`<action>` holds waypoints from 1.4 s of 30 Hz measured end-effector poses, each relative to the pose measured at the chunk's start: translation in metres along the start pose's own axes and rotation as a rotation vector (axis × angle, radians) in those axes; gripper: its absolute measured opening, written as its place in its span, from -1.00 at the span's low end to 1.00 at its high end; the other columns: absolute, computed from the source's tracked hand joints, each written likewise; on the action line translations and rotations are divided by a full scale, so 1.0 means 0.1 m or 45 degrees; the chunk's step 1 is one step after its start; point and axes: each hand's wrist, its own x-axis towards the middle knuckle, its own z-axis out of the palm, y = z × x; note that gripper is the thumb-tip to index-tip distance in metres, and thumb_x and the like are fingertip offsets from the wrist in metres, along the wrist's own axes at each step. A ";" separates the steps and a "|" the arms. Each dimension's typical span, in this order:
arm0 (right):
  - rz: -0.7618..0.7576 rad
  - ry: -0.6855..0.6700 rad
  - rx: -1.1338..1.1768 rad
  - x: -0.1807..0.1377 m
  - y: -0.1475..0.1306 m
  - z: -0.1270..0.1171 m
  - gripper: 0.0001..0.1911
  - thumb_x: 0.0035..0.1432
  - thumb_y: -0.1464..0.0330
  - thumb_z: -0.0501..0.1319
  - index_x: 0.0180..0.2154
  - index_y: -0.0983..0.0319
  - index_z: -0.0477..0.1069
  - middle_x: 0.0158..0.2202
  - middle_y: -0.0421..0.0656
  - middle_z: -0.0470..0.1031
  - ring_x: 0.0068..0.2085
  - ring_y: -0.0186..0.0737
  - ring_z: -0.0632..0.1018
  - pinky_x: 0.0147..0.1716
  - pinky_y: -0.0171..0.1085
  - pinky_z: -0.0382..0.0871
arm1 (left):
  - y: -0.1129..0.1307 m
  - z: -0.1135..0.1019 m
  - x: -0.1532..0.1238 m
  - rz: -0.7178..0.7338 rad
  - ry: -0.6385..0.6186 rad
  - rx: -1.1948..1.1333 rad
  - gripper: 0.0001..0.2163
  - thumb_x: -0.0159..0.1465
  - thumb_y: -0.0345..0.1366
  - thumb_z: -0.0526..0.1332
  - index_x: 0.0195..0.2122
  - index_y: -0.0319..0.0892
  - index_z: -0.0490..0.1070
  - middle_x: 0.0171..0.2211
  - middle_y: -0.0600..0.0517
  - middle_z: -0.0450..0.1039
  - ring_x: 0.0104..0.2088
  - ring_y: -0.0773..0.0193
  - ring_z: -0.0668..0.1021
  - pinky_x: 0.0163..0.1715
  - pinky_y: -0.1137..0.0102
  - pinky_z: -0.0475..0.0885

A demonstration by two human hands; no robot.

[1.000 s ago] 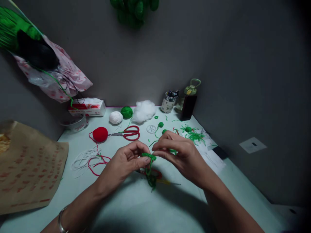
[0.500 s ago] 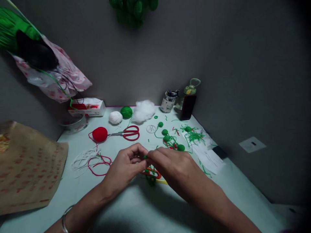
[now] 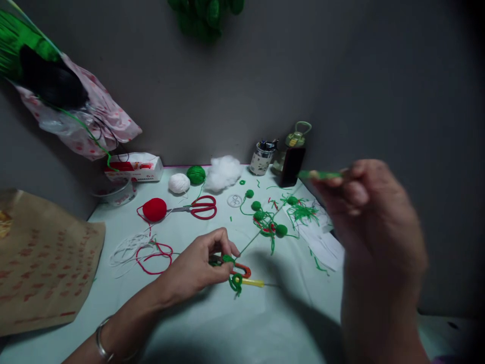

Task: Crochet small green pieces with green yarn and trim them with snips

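Note:
My left hand (image 3: 206, 260) is closed in a pinch on a small green yarn piece (image 3: 228, 258) above the table. A taut green strand (image 3: 252, 240) runs from that piece up and right toward my right hand (image 3: 373, 202). Raised high and blurred, my right hand has its fingers closed on green yarn (image 3: 328, 175); whether a needle is among them, I cannot tell. Just below my left hand lie an orange-handled tool (image 3: 244, 272), a yellow-handled tool (image 3: 253, 283) with a thin metal shaft, and a loose green yarn loop (image 3: 235, 284).
Red-handled scissors (image 3: 203, 208) lie beyond my left hand, near red (image 3: 154, 209), white (image 3: 179, 183) and green (image 3: 196, 175) yarn balls. White stuffing (image 3: 223, 173) sits behind. Small green balls (image 3: 281, 231) and yarn scraps lie right of centre. A paper bag (image 3: 49, 263) stands left.
My right hand has moved away from my left, up and to the right, drawing a green strand out taut. My left hand stays low with the green piece; the tools beneath show more.

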 end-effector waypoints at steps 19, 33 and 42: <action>0.762 -0.535 0.008 -0.07 0.34 0.08 -0.86 0.24 0.31 0.32 -0.28 0.21 0.39 -0.38 -0.20 0.61 -0.51 -0.37 0.62 -0.48 -0.42 0.46 | 0.14 -0.13 -0.05 0.060 0.078 -0.308 -0.92 0.27 -0.27 0.37 -0.26 -0.15 0.57 -0.44 0.12 0.53 -0.46 0.43 0.58 -0.38 0.55 0.51; 0.542 -0.640 -0.222 -0.21 0.40 0.19 -0.93 0.20 0.32 0.36 -0.30 0.19 0.58 -0.49 -0.25 0.48 -0.53 -0.43 0.40 -0.56 -0.41 0.27 | 0.16 -0.11 -0.06 0.094 0.110 -0.357 -0.95 0.23 -0.35 0.39 -0.30 -0.13 0.55 -0.45 0.12 0.53 -0.42 0.38 0.56 -0.34 0.51 0.47; -0.024 -0.887 -0.912 -0.26 0.21 0.20 -0.89 0.29 0.38 0.29 -0.27 0.16 0.62 -0.32 -0.17 0.43 -0.25 -0.27 0.45 -0.28 -0.25 0.32 | 0.18 -0.10 -0.11 0.078 0.072 -0.301 -0.94 0.27 -0.29 0.35 -0.24 -0.10 0.58 -0.34 0.07 0.54 -0.33 0.31 0.55 -0.29 0.45 0.45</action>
